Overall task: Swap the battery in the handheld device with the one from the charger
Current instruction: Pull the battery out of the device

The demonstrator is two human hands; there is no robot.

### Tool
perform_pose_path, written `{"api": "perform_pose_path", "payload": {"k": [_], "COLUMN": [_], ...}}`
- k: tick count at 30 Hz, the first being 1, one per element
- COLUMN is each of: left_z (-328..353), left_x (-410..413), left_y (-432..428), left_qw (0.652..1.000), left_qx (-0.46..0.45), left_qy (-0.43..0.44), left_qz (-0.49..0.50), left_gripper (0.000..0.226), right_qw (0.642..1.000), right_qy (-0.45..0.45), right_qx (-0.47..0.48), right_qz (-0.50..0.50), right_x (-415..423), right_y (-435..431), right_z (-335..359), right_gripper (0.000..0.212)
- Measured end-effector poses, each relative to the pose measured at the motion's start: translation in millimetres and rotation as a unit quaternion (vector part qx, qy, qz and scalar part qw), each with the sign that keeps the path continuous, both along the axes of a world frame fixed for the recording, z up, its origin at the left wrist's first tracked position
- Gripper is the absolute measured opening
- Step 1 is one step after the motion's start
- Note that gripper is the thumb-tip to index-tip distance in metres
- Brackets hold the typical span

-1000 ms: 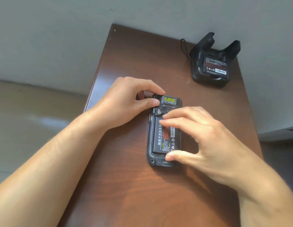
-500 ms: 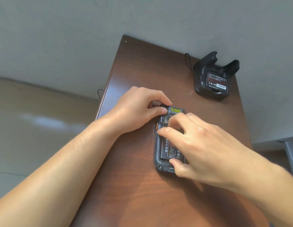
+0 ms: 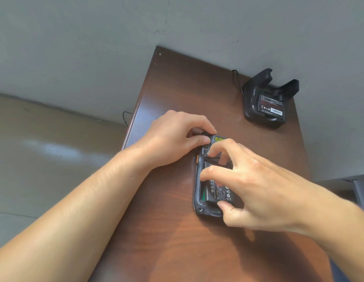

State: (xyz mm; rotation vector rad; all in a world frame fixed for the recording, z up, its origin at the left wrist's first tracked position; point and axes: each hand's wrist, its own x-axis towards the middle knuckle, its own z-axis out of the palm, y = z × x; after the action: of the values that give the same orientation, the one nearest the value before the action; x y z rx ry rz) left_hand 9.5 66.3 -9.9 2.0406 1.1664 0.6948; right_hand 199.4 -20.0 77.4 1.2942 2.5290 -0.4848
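A single head-worn wide-angle view looks forward and steeply down from close above the narrow brown wooden tabletop (image 3: 177, 98). Both forearms enter from 6 o'clock. The grey wall (image 3: 116, 47) fills 12 o'clock, the floor lies at 9 o'clock.

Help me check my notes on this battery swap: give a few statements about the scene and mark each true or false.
1. The device lies back-up on the table. True.
2. The charger is empty. False: a battery sits in it.
3. The right hand grips the device's battery. True.
4. The left hand rests on the charger. False: it holds the device's top end.
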Motion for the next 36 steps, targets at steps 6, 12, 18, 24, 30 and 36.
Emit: {"api": "perform_pose_path", "payload": {"k": [6,12,18,24,30,36], "left_z": [1.3,3.6,3.0,-0.2,2.2,4.3], "left_x": [0.9,1.9,3.3,3.2,3.0,-1.5], "left_y": [0.1,0.8,2.8,4.9,5.4,1.5], "left_qw": [1.000,1.000,0.999,0.999,0.998,0.998], "left_qx": [-0.004,0.000,-0.021,-0.022,-0.005,0.005], "left_qy": [0.000,0.005,-0.005,-0.017,-0.009,-0.010], "left_qz": [-0.004,-0.015,-0.028,-0.037,-0.056,-0.057], "left_gripper": [0.018,0.017,0.016,0.017,0.022,0.028], "right_qw": [0.997,0.899,0.822,0.826,0.817,0.816], "right_qy": [0.062,0.294,0.291,0.064,-0.033,-0.068], "right_qx": [-0.027,-0.188,-0.067,0.001,0.027,0.009], "right_qz": [-0.044,-0.264,-0.484,-0.561,-0.575,-0.574], "right_x": [4.3,37.0,77.6,65.2,47.9,31.0], "right_y": [-2.8,-7.1,1.3,13.5,26.0,38.9], "right_z": [3.1,14.5,10.7,5.4,-1.6,-8.8], "right_gripper": [0.048,0.049,0.041,0.048,0.053,0.060]}}
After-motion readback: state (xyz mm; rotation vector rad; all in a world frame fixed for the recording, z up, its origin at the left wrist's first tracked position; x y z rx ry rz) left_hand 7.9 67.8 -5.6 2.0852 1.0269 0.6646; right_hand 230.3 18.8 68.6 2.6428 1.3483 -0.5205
